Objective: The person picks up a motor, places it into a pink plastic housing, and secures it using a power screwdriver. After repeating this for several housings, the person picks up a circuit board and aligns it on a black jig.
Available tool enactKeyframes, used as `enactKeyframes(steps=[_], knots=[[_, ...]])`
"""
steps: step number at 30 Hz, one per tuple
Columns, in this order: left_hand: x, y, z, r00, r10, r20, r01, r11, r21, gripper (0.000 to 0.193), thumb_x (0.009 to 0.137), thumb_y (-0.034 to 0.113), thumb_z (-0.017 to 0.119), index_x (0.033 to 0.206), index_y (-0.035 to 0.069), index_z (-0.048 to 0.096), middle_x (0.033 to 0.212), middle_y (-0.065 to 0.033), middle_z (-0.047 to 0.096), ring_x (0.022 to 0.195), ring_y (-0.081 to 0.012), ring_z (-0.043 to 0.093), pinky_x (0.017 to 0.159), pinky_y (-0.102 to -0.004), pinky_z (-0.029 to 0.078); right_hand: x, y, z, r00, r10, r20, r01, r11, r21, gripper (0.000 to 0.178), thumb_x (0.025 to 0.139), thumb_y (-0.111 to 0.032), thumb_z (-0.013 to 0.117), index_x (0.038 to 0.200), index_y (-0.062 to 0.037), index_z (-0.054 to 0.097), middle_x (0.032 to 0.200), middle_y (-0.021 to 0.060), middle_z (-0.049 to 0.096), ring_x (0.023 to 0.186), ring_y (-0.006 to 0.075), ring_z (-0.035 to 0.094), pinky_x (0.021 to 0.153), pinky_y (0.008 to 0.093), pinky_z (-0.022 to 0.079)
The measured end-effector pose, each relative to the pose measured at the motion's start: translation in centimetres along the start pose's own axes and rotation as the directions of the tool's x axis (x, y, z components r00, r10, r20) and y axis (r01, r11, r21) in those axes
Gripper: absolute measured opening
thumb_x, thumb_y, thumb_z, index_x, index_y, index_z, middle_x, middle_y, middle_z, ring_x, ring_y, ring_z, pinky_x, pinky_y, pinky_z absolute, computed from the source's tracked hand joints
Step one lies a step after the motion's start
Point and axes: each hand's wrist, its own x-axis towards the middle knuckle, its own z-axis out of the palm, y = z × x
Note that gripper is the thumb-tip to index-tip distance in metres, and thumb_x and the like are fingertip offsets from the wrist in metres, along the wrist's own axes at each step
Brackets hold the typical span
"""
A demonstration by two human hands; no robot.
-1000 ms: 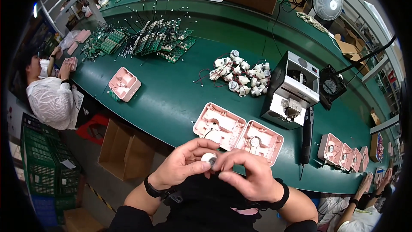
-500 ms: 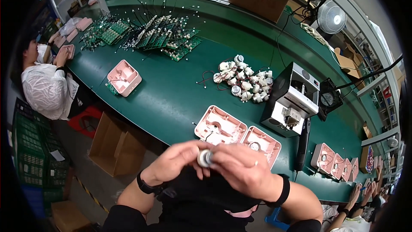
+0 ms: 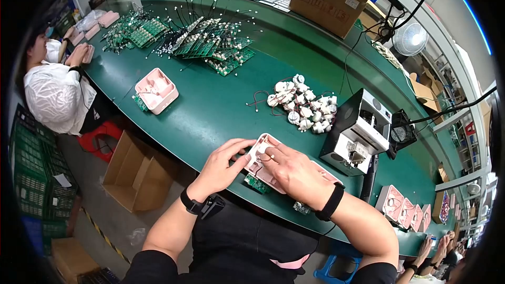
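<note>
A pink plastic housing (image 3: 274, 183) lies open side up at the bench's near edge, with a green circuit board (image 3: 256, 183) hanging beside its near side. My right hand (image 3: 297, 172) reaches over it, fingers bent down into the shell and pressed together on a part they mostly hide. A bit of white (image 3: 262, 149) shows by the fingertips. My left hand (image 3: 223, 164) rests at the housing's left rim, thumb and fingers stretched out and apart. Right of it, a second pink housing (image 3: 329, 173) is partly covered by my right hand and forearm.
White motors with wires (image 3: 302, 104) lie heaped beyond the housings. A silver-black machine (image 3: 357, 131) stands to the right. Circuit boards (image 3: 200, 42) are piled at the far left, near another pink housing (image 3: 158, 92). More housings (image 3: 402, 208) line the right; co-workers sit at both ends.
Both hands have moved forward from in front of my body to the left housing. The small round motor held between them is no longer plainly visible. The view has shifted slightly.
</note>
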Motion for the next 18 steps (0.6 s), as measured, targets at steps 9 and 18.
enactKeyframes(steps=[9, 18], knots=[[0.9, 0.0, -0.1, 0.998, -0.030, 0.063, 0.029, 0.999, 0.028, 0.046, 0.092, 0.017, 0.067, 0.135, 0.007, 0.058, 0.129, -0.0103, 0.060, 0.097, -0.0183, 0.062, 0.080, -0.0286, 0.051, -3.0, -1.9, -4.5, 0.986, 0.149, -0.074, -0.146, 0.988, 0.042, 0.040, 0.075, 0.000, 0.069, 0.115, 0.0000, 0.062, 0.111, 0.0150, 0.061, 0.102, 0.0307, 0.063, 0.080, 0.0385, 0.053], [4.6, 1.3, 0.9, 0.983, 0.118, 0.140, -0.150, 0.957, 0.247, 0.064, 0.081, 0.027, 0.079, 0.137, 0.006, 0.055, 0.128, -0.0100, 0.061, 0.095, -0.0180, 0.061, 0.078, -0.0305, 0.051, -17.5, 1.2, -7.9, 0.429, 0.720, -0.546, -0.794, 0.588, 0.151, 0.034, 0.085, -0.006, 0.071, 0.117, -0.0005, 0.061, 0.101, 0.0119, 0.064, 0.071, 0.0187, 0.057, 0.067, 0.0324, 0.051]])
